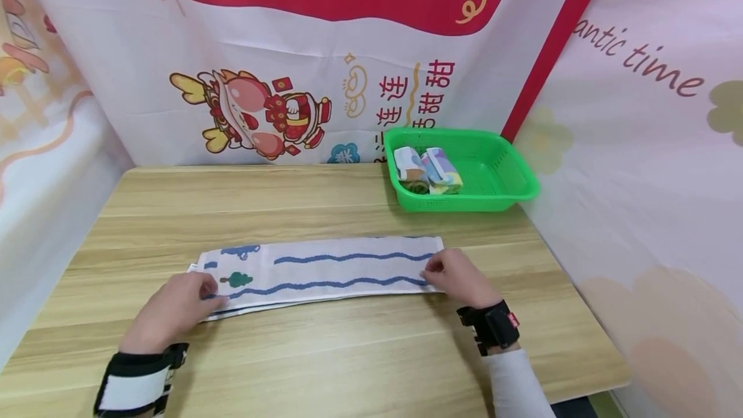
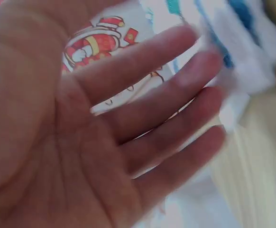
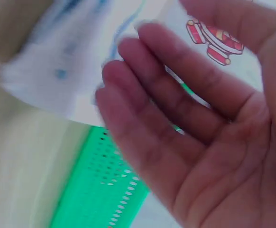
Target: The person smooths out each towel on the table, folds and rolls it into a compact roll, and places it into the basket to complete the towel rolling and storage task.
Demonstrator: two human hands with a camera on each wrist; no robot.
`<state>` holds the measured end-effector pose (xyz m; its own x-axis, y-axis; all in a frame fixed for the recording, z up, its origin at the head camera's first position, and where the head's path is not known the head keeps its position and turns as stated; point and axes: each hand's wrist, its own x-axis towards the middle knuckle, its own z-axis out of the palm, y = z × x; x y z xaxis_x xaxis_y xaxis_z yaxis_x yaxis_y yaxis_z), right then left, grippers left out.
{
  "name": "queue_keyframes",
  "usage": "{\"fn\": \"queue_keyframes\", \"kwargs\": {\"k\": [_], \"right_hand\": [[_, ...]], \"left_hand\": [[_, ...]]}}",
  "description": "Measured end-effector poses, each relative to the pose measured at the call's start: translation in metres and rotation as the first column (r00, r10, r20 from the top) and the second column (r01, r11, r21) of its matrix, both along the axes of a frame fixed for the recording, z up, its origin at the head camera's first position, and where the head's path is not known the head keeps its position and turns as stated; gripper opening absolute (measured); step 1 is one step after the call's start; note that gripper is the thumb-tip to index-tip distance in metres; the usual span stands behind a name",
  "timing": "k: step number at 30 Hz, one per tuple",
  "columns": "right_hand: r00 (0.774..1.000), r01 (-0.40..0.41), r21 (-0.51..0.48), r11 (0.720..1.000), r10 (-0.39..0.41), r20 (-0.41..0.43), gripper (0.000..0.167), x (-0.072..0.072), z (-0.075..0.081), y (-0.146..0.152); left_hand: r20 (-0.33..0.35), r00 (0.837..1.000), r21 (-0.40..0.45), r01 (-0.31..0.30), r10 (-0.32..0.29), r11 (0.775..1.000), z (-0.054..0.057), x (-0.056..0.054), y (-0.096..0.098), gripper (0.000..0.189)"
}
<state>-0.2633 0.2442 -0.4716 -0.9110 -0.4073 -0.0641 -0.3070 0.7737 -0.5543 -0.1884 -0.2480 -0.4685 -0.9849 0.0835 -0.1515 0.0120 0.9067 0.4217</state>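
Note:
A white towel (image 1: 336, 269) with blue wavy lines, a green tree and a small blue car lies folded into a long strip across the table. At its left end my left hand (image 1: 174, 311) touches or hovers just over the cloth; in the left wrist view that hand (image 2: 124, 118) has its fingers spread and fairly straight. My right hand (image 1: 461, 276) is at the strip's right end. The right wrist view shows this hand (image 3: 190, 109) with relaxed, slightly bent fingers beside the towel (image 3: 81, 61). Neither palm holds anything; exact fingertip contact is unclear.
At the back right of the wooden table (image 1: 325, 360) stands a green plastic basket (image 1: 493, 202). Two rolled cloths, one white and brown (image 1: 409, 163) and one multicoloured (image 1: 444, 169), lie in its left part. Printed curtains (image 1: 290, 44) hang behind and at both sides.

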Motion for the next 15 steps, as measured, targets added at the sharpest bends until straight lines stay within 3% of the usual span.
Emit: {"fn": "queue_keyframes", "kwargs": {"k": [4, 6, 12, 15], "right_hand": [[0.991, 0.126, -0.001, 0.992, -0.126, -0.052, 0.023, -0.010, 0.004, -0.004], [0.987, 0.146, 0.015, 0.989, -0.145, -0.074, 0.026, -0.014, 0.000, -0.007], [0.996, 0.013, 0.097, 0.995, -0.004, -0.094, 0.029, -0.017, -0.018, -0.019], [0.995, 0.021, 0.115, 0.993, -0.010, -0.099, 0.026, -0.017, -0.020, -0.021]], "left_hand": [[-0.137, 0.991, -0.002, 0.008, -0.008, 1.000, -0.002, -0.007, 0.012, 0.031], [-0.158, 0.987, 0.000, 0.016, -0.015, 1.000, -0.005, -0.009, 0.017, 0.034], [-0.158, 0.985, -0.032, 0.060, -0.064, 0.998, -0.017, -0.018, 0.020, 0.045], [-0.148, 0.985, -0.046, 0.077, -0.083, 0.996, -0.019, -0.022, 0.021, 0.047]]}}
